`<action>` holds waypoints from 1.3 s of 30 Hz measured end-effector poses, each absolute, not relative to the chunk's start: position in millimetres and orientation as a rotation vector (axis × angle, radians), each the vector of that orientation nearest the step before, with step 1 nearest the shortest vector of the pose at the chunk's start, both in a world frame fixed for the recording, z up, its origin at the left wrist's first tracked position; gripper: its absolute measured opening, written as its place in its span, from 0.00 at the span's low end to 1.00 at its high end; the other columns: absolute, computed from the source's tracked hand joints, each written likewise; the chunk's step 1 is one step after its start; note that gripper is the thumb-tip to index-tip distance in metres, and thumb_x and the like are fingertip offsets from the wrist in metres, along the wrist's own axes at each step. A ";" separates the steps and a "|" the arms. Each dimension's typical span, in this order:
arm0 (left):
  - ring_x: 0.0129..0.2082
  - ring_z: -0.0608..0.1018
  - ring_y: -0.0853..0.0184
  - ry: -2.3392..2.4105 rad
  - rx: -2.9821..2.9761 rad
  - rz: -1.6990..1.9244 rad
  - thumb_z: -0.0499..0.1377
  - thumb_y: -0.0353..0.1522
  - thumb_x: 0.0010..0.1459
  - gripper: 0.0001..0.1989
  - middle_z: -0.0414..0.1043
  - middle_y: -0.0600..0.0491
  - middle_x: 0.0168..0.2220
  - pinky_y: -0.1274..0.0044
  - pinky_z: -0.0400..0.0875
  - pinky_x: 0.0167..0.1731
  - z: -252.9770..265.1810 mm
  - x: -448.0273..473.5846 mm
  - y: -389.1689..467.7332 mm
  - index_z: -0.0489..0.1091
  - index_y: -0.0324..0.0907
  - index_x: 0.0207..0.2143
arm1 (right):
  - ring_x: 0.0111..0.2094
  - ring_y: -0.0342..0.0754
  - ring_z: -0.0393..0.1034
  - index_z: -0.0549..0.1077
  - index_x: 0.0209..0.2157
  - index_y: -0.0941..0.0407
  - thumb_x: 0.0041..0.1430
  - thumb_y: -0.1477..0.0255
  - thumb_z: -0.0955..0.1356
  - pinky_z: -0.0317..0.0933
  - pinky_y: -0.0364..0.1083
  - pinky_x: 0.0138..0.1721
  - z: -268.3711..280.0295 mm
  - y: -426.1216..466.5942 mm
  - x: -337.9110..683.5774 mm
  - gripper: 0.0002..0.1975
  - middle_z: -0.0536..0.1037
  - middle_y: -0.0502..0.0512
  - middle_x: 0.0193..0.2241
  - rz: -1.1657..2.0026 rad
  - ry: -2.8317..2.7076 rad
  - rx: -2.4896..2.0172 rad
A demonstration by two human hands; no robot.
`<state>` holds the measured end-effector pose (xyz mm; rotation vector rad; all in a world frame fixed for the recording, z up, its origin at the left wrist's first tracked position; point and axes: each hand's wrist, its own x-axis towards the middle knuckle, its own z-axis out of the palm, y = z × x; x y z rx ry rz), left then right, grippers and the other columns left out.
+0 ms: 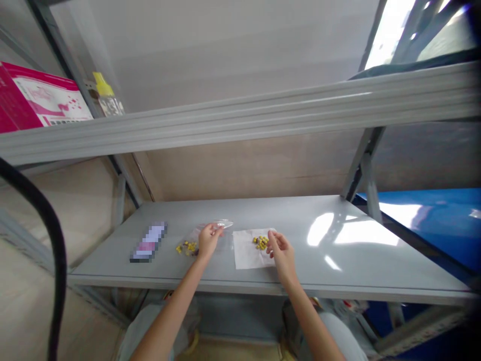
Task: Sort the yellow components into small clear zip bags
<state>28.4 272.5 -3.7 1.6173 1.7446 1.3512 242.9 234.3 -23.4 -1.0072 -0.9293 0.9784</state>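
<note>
My left hand (209,240) pinches the clear plastic bag (224,224) near its opening. The bag lies on the grey shelf, and small yellow and dark pieces (186,247) show through it left of my wrist. My right hand (281,250) is at the right edge of a white sheet of paper (244,254), its fingers curled together beside a little pile of yellow and dark bead-like pieces (260,242). Whatever sits between those right fingertips is too small or hidden to name.
A phone-like object (149,242), blurred out, lies at the left of the grey shelf (293,210). Overhead, an upper shelf edge (240,118) crosses the view, bearing a pink box (45,98) and a yellow-capped bottle (108,98). A black cable (56,240) hangs at left.
</note>
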 end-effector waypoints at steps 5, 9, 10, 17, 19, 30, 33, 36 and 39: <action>0.30 0.78 0.66 1.902 1.686 1.201 0.62 0.31 0.48 0.07 0.76 0.52 0.28 0.78 0.66 0.30 0.4 8.2 286.4 0.71 0.40 0.33 | 0.17 0.41 0.57 0.71 0.31 0.57 0.48 0.50 0.67 0.52 0.40 0.17 -19.0 232.6 239.2 0.23 0.65 0.46 0.16 0.962 -0.938 -1.006; 0.32 0.77 0.64 2.016 1.755 1.112 0.63 0.30 0.47 0.08 0.77 0.52 0.29 0.76 0.65 0.34 -1.4 14.7 287.3 0.72 0.41 0.33 | 0.17 0.41 0.58 0.71 0.32 0.57 0.48 0.50 0.67 0.52 0.40 0.17 -19.6 232.6 239.7 0.23 0.64 0.46 0.16 0.960 -0.938 -1.009; 0.33 0.77 0.64 2.042 1.773 1.091 0.63 0.30 0.47 0.08 0.77 0.52 0.29 0.75 0.64 0.36 -2.5 16.7 287.1 0.72 0.41 0.33 | 0.17 0.41 0.58 0.71 0.32 0.57 0.48 0.50 0.67 0.52 0.40 0.17 -20.3 232.7 240.3 0.23 0.65 0.46 0.16 0.960 -0.939 -1.009; 0.45 0.72 0.57 2.228 2.042 0.964 0.64 0.27 0.47 0.19 0.75 0.49 0.39 0.69 0.57 0.46 -7.5 18.9 279.3 0.69 0.43 0.44 | 0.16 0.41 0.58 0.71 0.33 0.58 0.47 0.49 0.67 0.52 0.40 0.16 -25.1 233.6 245.4 0.25 0.66 0.47 0.16 0.947 -0.939 -1.028; 0.46 0.70 0.57 2.330 2.190 0.901 0.64 0.29 0.47 0.25 0.72 0.47 0.43 0.69 0.58 0.45 -4.7 16.5 274.7 0.65 0.43 0.49 | 0.17 0.41 0.58 0.71 0.34 0.58 0.47 0.50 0.67 0.52 0.40 0.16 -25.8 233.3 246.5 0.25 0.66 0.47 0.17 0.947 -0.947 -1.032; 0.50 0.68 0.51 2.404 1.999 0.359 0.58 0.39 0.53 0.14 0.70 0.46 0.50 0.66 0.58 0.47 0.4 -34.0 249.0 0.74 0.46 0.41 | 0.16 0.41 0.59 0.71 0.34 0.58 0.48 0.50 0.67 0.53 0.40 0.16 -26.8 231.3 247.0 0.24 0.66 0.47 0.16 0.940 -0.987 -1.036; 0.47 0.71 0.54 2.358 1.970 0.391 0.57 0.37 0.55 0.10 0.72 0.48 0.48 0.70 0.60 0.43 0.0 -32.4 250.2 0.75 0.48 0.38 | 0.16 0.41 0.59 0.71 0.34 0.57 0.48 0.50 0.67 0.52 0.40 0.16 -27.9 230.6 244.5 0.24 0.67 0.47 0.16 0.960 -0.994 -1.035; 0.44 0.73 0.54 2.375 1.925 0.454 0.52 0.37 0.58 0.13 0.74 0.46 0.44 0.70 0.61 0.40 2.4 -26.4 251.5 0.75 0.46 0.37 | 0.17 0.41 0.60 0.71 0.34 0.57 0.48 0.51 0.67 0.53 0.40 0.16 -29.7 230.6 242.8 0.23 0.68 0.48 0.18 0.973 -1.010 -1.026; 0.41 0.74 0.57 2.379 1.862 0.541 0.49 0.38 0.60 0.15 0.76 0.46 0.39 0.73 0.61 0.37 4.9 -23.6 251.1 0.75 0.45 0.36 | 0.17 0.41 0.60 0.71 0.34 0.57 0.49 0.51 0.67 0.53 0.40 0.16 -30.5 230.2 242.7 0.23 0.69 0.48 0.18 0.974 -1.024 -1.033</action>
